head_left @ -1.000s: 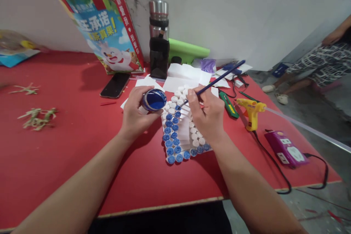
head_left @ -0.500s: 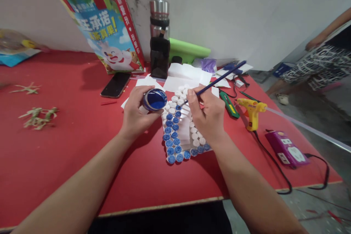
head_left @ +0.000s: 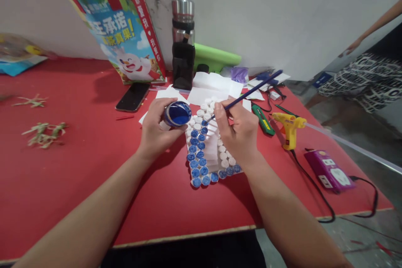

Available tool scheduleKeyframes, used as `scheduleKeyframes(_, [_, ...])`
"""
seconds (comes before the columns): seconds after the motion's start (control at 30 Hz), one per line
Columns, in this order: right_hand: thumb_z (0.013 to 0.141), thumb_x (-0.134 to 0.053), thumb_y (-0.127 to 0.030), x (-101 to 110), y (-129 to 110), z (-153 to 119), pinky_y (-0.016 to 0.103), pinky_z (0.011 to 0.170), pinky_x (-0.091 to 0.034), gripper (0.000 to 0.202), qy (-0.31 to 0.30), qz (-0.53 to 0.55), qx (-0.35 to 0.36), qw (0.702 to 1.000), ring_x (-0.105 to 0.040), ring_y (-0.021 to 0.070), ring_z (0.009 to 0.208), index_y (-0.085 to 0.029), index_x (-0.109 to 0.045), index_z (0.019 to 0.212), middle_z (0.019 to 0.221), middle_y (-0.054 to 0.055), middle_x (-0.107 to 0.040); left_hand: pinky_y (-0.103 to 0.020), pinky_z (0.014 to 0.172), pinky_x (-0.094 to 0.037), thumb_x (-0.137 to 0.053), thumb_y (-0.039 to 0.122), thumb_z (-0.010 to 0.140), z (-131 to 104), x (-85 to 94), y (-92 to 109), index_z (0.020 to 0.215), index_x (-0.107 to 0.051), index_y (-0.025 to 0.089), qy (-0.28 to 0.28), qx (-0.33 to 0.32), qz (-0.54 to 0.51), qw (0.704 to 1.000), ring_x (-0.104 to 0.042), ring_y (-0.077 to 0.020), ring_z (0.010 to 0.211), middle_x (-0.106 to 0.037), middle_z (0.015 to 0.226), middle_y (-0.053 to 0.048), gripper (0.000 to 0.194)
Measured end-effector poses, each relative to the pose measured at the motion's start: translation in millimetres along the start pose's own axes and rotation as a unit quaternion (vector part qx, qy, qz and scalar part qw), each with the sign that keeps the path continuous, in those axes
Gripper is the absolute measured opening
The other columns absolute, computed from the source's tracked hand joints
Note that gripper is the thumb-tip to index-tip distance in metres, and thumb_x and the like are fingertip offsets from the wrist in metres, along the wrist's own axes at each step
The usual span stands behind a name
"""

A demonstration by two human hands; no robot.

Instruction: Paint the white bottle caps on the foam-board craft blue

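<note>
My left hand [head_left: 157, 127] is wrapped round a small jar of blue paint [head_left: 178, 114], tilted so its open mouth shows. A long dark blue paintbrush [head_left: 251, 93] is pinched in my right hand [head_left: 240, 132], its tip touching a small round disc [head_left: 204, 123] in the left border. That disc belongs to a frame of rolled discs [head_left: 200, 155] lying on the red table. Blue covers the discs along the lower left and bottom; those at the top and right [head_left: 224, 155] are white. My right hand hides part of the right side.
A yellow glue gun [head_left: 289, 127], a purple box [head_left: 328, 171] with a cord and a green cutter [head_left: 263, 120] lie to the right. Behind stand a bottle [head_left: 183, 46] and a printed bag [head_left: 122, 29], near a phone [head_left: 132, 96]. A person [head_left: 364, 71] stands at far right.
Both hands keep their grips, and the brush tip stays at the same disc with hardly any shift. At the far right, the other person's arm and body have shifted slightly.
</note>
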State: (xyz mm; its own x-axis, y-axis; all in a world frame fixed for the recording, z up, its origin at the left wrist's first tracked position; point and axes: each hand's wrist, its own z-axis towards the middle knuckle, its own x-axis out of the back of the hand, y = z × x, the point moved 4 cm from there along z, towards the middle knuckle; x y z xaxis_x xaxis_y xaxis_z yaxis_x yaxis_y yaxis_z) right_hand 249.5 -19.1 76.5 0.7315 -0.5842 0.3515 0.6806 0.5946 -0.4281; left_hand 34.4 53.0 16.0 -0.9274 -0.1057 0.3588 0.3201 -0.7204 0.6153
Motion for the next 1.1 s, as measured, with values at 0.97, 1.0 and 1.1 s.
scheduleKeyframes(0.97, [0.112,-0.059,-0.030,3.8,3.2,3.0,0.025,0.056,-0.039,0.027,0.024,-0.010,-0.018,1.000,-0.046,0.0082,0.053,-0.023,-0.061,0.086,0.063,-0.008,-0.054,-0.054,0.115,-0.058,-0.093,0.026,0.081,1.5,1.6,2.4,0.135,-0.069,0.028,0.002,-0.015,0.015,1.000,-0.071,-0.0326,0.128,-0.072,0.135,-0.008,0.058])
scheduleKeyframes(1.0, [0.112,-0.059,-0.030,3.3,3.3,3.0,0.025,0.056,-0.039,0.028,0.019,-0.007,-0.022,1.000,-0.047,0.0081,0.053,-0.023,-0.061,0.085,0.063,-0.007,-0.054,-0.054,0.115,-0.058,-0.093,0.026,0.081,1.5,1.6,2.6,0.135,-0.069,0.028,0.002,-0.016,0.016,1.000,-0.071,-0.0325,0.128,-0.072,0.135,-0.008,0.059])
scheduleKeyframes(1.1, [0.112,-0.059,-0.030,2.6,3.2,2.9,0.025,0.056,-0.039,0.028,0.014,0.005,-0.030,0.999,-0.047,0.0080,0.053,-0.023,-0.061,0.085,0.064,-0.007,-0.056,-0.054,0.115,-0.058,-0.093,0.027,0.081,1.5,1.7,2.9,0.135,-0.068,0.028,0.002,-0.016,0.023,1.000,-0.071,-0.0326,0.128,-0.073,0.135,-0.008,0.059])
